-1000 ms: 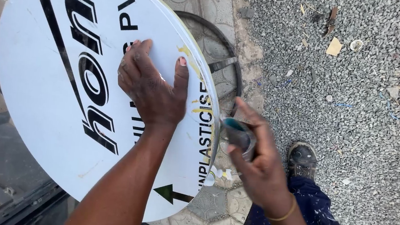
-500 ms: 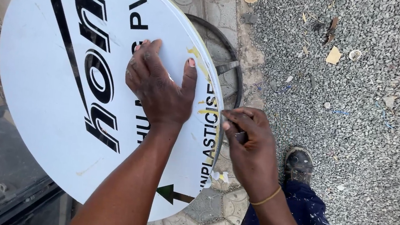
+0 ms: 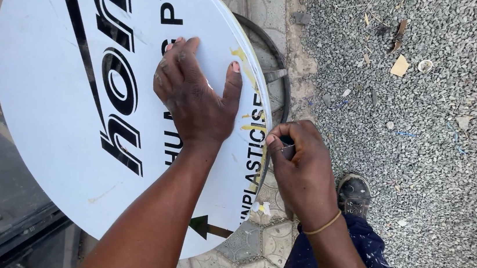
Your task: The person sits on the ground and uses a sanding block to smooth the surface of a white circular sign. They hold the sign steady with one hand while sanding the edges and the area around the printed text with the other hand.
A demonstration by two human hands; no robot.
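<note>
A large white round sign board [image 3: 63, 134] is pressed flat under the spread left hand [image 3: 195, 98]. At its right rim, a small dark tool [image 3: 287, 149] is pinched in the clenched right hand [image 3: 302, 172]. Grey gravel [image 3: 424, 140], patterned paving [image 3: 250, 257] and a dark shoe [image 3: 354, 193] are seen beyond. Since a second ago, the right hand has been brought up against the rim.

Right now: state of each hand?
Left hand: open, flat on the white round board.
Right hand: closed around a small tool at the board's edge.
</note>
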